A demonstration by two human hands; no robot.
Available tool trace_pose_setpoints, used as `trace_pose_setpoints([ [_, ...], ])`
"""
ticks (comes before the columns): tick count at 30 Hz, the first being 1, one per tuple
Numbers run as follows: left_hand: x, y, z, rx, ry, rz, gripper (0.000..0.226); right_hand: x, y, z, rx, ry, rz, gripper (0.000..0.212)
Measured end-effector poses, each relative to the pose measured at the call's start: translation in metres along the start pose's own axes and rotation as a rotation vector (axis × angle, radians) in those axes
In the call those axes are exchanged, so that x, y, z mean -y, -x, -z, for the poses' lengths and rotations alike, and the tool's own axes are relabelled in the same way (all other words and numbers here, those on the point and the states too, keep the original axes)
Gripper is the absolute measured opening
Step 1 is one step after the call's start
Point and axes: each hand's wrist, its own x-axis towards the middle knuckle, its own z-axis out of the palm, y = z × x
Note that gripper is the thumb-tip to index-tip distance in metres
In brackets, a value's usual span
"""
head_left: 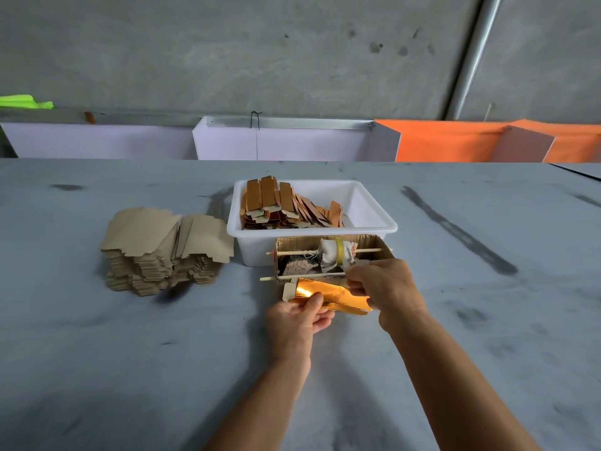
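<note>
A shiny gold card sleeve, partly folded, is held just above the grey table between both hands. My left hand pinches its near left end with thumb on top. My right hand grips its right end, fingers curled over the edge. Just behind it stands a small cardboard jig with two wooden sticks through it and a cloth-wrapped roller. A white plastic bin behind that holds several folded gold-brown sleeves.
A tall stack of flat brown card blanks sits left of the bin. The grey table stretches wide around my arms. White and orange panels line the far edge below a concrete wall.
</note>
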Motion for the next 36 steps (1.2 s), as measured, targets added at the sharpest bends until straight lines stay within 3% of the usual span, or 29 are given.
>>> trace_pose_setpoints([
  [4, -0.001, 0.001, 0.0, -0.014, -0.018, 0.003, 0.01, -0.006, 0.005, 0.0, 0.012, -0.021, -0.022, 0.008],
  [22, -0.004, 0.005, -0.001, -0.023, -0.053, -0.012, 0.008, -0.028, 0.013, -0.001, -0.004, 0.07, 0.055, 0.025],
  [36, -0.001, 0.003, 0.0, -0.015, -0.063, 0.001, 0.011, -0.035, 0.009, -0.003, -0.039, 0.104, 0.087, 0.024],
])
